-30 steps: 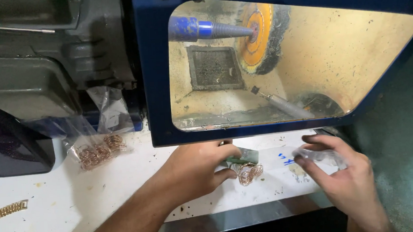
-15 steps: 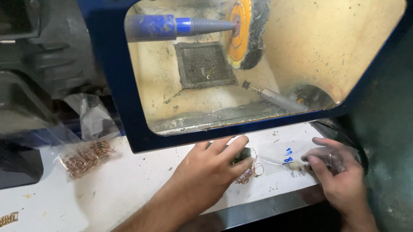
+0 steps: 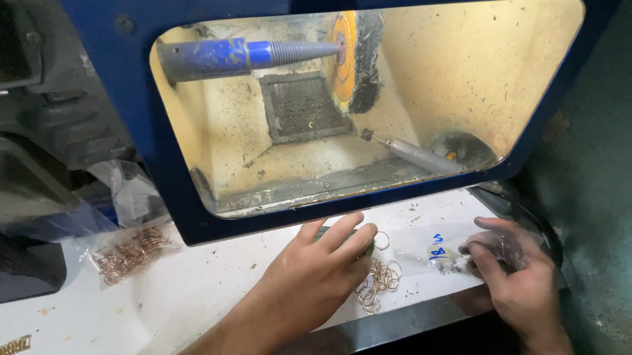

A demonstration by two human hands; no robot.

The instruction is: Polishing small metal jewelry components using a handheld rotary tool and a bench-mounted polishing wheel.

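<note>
- The left hand (image 3: 321,272) is lying palm down on the white bench (image 3: 192,312), fingers curled over a small dark block (image 3: 369,246); whether it is gripping, I cannot tell.
- Gold rings (image 3: 380,283) are lying heaped just beside its fingertips.
- The right hand (image 3: 512,275) is pinching a clear bag (image 3: 447,253) near the bench edge.
- A buffing wheel (image 3: 356,60) is sitting on its spindle behind the window.

Blue polishing hood (image 3: 116,125) with yellowed interior; tapered spindle (image 3: 248,55) carrying a buffing wheel (image 3: 356,62); vent grille (image 3: 303,106) behind; metal nozzle (image 3: 418,155) lower right; clear bag of copper-coloured rings (image 3: 128,251) (left of the hood); gold chain strip (image 3: 1,354) on the white bench (image 3: 191,305).
</note>
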